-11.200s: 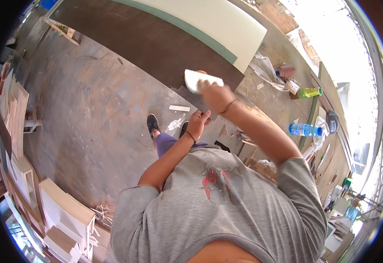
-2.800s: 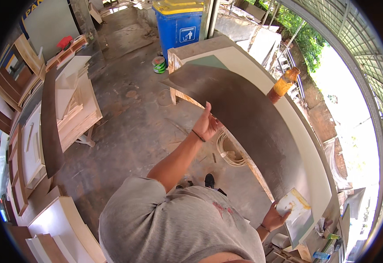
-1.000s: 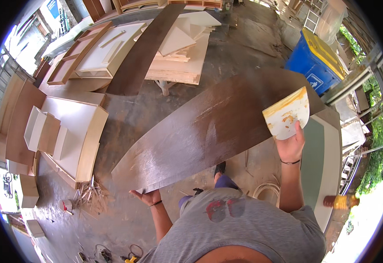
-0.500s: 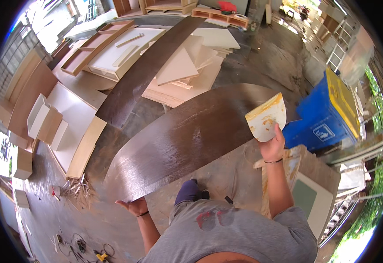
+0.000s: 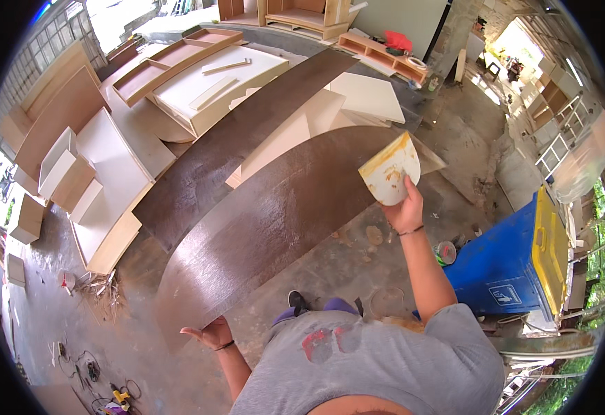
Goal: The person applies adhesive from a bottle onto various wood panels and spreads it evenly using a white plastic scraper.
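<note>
A concrete workshop floor (image 5: 454,138) is filling the view, now turned so that far more of the stacked pale panels (image 5: 219,90) and open wooden cabinet boxes (image 5: 60,166) are showing at the upper left than half a second ago. Largest in hand is the long dark brown laminate sheet (image 5: 275,214), which is bowing in a broad arc from the lower left up toward the upper right; a second dark strip (image 5: 247,138) is lying flat beyond it across the pale panels, as before. The blue bin with the yellow lid (image 5: 517,263) is sitting on the floor at the right, and it has slid lower in the picture since the earlier frame. The left hand (image 5: 209,335) is gripping the sheet's lower left end, fingers curling under the edge, in the same hold as earlier. The right hand (image 5: 402,207) is raised over the sheet's upper right part, its fingers closed around the bottom of a cream plastic spreader (image 5: 389,169) smeared with yellowish glue; the spreader's blade is fanning upward above the sheet, though whether it is touching the surface cannot be told.
</note>
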Demonstrator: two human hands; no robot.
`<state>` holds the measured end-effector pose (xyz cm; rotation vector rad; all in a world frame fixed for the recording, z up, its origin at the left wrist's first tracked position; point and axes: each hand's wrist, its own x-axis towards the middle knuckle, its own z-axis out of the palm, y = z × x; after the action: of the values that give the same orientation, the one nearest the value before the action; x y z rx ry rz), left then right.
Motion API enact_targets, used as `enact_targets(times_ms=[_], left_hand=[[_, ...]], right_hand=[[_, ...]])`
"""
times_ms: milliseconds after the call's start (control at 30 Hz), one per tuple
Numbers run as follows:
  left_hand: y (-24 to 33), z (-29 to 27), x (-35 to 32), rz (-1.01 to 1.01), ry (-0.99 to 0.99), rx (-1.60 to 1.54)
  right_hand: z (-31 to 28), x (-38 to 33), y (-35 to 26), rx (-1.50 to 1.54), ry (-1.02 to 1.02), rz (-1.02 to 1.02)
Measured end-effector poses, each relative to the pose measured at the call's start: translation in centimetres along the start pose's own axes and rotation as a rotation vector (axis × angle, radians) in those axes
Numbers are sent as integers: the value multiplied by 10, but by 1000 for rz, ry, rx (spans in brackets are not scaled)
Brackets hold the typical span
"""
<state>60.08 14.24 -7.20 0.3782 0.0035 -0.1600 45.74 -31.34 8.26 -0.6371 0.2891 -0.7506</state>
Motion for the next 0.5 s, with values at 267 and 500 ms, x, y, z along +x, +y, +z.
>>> enact_targets(times_ms=[267,500], left_hand=[[-78,13,6,144,120,-19],[-159,55,25,242,175,19]], right_hand=[[-37,131,6,64,-69,100],[-109,257,24,96,-126,329]])
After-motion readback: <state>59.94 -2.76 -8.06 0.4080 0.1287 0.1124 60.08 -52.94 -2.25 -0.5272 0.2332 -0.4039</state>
